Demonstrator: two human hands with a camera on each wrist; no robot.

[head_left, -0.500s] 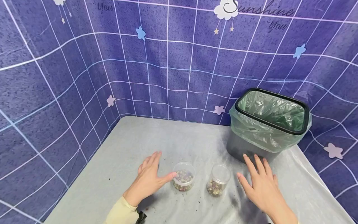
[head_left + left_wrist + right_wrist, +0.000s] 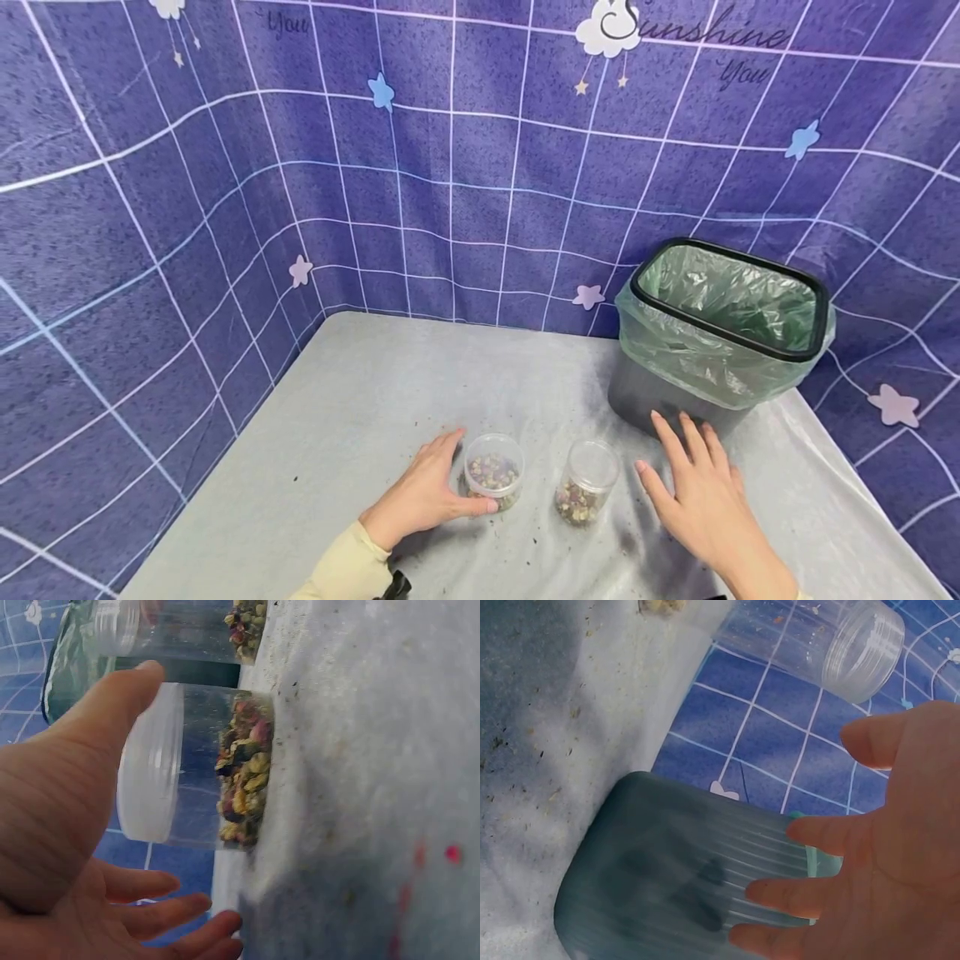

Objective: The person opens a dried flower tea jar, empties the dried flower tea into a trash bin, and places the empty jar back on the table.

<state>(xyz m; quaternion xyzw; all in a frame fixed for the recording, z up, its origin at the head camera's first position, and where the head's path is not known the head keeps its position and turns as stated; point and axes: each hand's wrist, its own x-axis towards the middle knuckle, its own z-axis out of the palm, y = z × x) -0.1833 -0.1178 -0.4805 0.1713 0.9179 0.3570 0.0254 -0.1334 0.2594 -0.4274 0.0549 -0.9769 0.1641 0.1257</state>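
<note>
A wide, clear plastic jar (image 2: 495, 471) with a lid stands upright, dried flower buds covering its bottom. My left hand (image 2: 423, 492) reaches around its left side, thumb in front and fingers behind, spread apart. In the left wrist view the thumb overlaps the lid (image 2: 150, 772), and the other fingers (image 2: 165, 915) extend past the jar's far side. To the right is a taller, narrower clear jar (image 2: 587, 483), also partly filled with dried buds. My right hand (image 2: 701, 500) hovers to the right of that jar, its fingers spread and holding nothing.
A grey bin (image 2: 652, 392) with a black rim and a green plastic liner (image 2: 697, 354) stands at the back right, just beyond the right hand. Small dark crumbs dot the grey-covered table (image 2: 375, 375). A purple grid-patterned cloth (image 2: 480, 208) hangs behind and at the left.
My left hand has moved right and a little nearer to me, its thumb now in front of the wide jar. The right hand and both jars stay in place.
</note>
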